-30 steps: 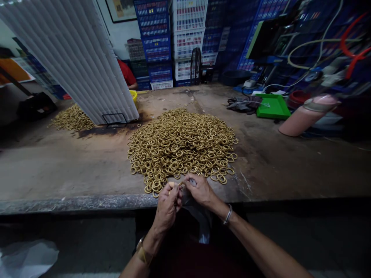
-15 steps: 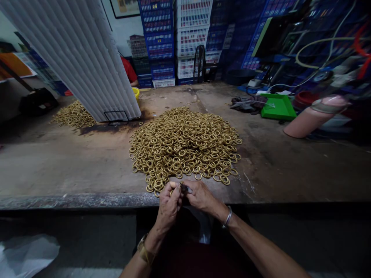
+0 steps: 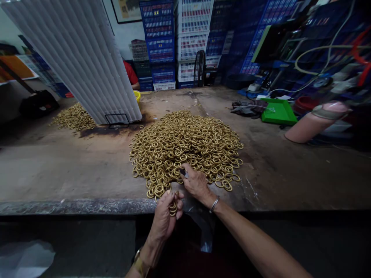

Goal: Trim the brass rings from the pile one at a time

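Note:
A broad heap of brass-coloured rings [image 3: 185, 143] lies on the worktable, spilling to its front edge. My left hand [image 3: 168, 210], palm partly up at that edge, is closed around several rings [image 3: 173, 208]. My right hand [image 3: 197, 183] rests over the near side of the heap, its fingers closed on a small dark tool with a grey part [image 3: 183, 173]. Its kind is too small to make out. The tool's dark end is at the rings.
A tall corrugated white panel [image 3: 84, 58] stands in a black wire holder at left, with a second ring pile [image 3: 74, 117] behind it. To the right are a green tray [image 3: 278, 111] and a pink bottle [image 3: 315, 122]. Someone's red sleeve [image 3: 131, 75] shows behind the panel.
My hands have parted. The right one has moved forward onto the heap with the small tool; the left one has turned and drawn back slightly, showing the rings in it.

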`<state>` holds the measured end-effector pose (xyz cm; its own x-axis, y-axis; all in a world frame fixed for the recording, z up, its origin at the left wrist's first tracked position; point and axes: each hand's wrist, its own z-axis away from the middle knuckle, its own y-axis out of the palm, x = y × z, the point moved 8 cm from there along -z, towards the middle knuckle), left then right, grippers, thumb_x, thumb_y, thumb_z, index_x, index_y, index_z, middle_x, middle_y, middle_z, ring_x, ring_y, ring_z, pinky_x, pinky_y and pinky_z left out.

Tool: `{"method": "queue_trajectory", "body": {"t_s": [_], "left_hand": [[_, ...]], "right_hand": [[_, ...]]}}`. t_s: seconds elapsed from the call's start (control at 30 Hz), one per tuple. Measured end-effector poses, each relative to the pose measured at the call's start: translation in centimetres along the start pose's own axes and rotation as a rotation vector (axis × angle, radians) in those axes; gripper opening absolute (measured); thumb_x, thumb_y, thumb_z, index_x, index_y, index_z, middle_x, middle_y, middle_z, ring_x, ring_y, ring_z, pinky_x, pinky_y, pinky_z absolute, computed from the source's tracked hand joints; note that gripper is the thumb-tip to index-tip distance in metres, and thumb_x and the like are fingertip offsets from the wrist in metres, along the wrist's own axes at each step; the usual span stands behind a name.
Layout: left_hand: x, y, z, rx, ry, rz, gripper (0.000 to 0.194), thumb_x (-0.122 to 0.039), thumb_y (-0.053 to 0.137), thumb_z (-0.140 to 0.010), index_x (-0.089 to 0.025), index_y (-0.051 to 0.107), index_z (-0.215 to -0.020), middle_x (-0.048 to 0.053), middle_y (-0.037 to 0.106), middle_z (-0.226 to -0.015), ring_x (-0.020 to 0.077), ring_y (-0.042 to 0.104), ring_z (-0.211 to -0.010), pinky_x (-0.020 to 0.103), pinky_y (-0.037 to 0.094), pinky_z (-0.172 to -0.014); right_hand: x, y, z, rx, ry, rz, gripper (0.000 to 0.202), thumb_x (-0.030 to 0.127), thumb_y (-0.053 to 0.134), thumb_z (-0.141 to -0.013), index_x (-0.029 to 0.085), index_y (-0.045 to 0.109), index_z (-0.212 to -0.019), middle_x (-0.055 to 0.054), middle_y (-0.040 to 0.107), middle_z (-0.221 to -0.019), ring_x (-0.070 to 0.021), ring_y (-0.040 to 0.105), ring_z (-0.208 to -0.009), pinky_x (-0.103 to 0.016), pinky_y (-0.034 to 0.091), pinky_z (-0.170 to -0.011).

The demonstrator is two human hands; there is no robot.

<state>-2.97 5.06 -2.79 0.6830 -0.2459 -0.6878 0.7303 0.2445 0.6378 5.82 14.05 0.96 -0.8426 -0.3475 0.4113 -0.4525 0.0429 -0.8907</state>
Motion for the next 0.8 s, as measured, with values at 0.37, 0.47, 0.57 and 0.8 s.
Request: {"method": "queue_trajectory", "body": {"t_s": [0.37,0.47,0.57,0.8], "left_hand": [[0.3,-0.3,-0.5,-0.014,-0.111,0.162,0.018,-0.028,0.066,-0.066,-0.014,0.057,-0.073,0.002,0.056,-0.07,0.0105,0.053,-0.06,0.016,0.032,-0.041],[0.6,-0.9,-0.7,-0.1,-0.141,0.189,0.019,-0.025,0.069,-0.064,-0.013,0.055,-0.068,0.004,0.06,-0.07,0.012,0.056,-0.061,0.016,0.033,-0.04],[0.6,-1.0,-0.8,-0.132,-0.136,0.175,0.022,-0.023,0.071,-0.061,-0.013,0.054,-0.069,0.002,0.059,-0.069,0.0113,0.056,-0.06,0.015,0.034,-0.04],[-0.5,-0.3,-1.1,-0.119,0.071,-0.1,0.033,-0.04,0.063,-0.07,-0.018,0.053,-0.093,-0.004,0.051,-0.062,0.0068,0.048,-0.048,0.014,0.031,-0.036]], "right_hand": [[-0.1,0.8,-1.6,0.036,0.015,0.077,0.018,0.025,0.045,-0.081,0.023,0.054,-0.096,-0.001,0.066,-0.074,-0.0146,0.06,-0.067,-0.023,0.027,-0.055],[-0.1,0.7,-1.7,0.028,0.0,0.059,0.017,0.026,0.044,-0.081,0.023,0.055,-0.094,0.0,0.066,-0.071,-0.015,0.06,-0.065,-0.023,0.027,-0.055],[-0.5,0.4,-1.4,-0.004,0.006,0.004,0.016,0.026,0.045,-0.081,0.022,0.056,-0.091,0.0,0.065,-0.069,-0.015,0.059,-0.064,-0.022,0.029,-0.055],[-0.8,-0.6,1.7,-0.102,-0.084,-0.258,0.011,0.022,0.045,-0.079,0.019,0.054,-0.085,-0.001,0.06,-0.069,-0.013,0.055,-0.061,-0.021,0.035,-0.059]]}}
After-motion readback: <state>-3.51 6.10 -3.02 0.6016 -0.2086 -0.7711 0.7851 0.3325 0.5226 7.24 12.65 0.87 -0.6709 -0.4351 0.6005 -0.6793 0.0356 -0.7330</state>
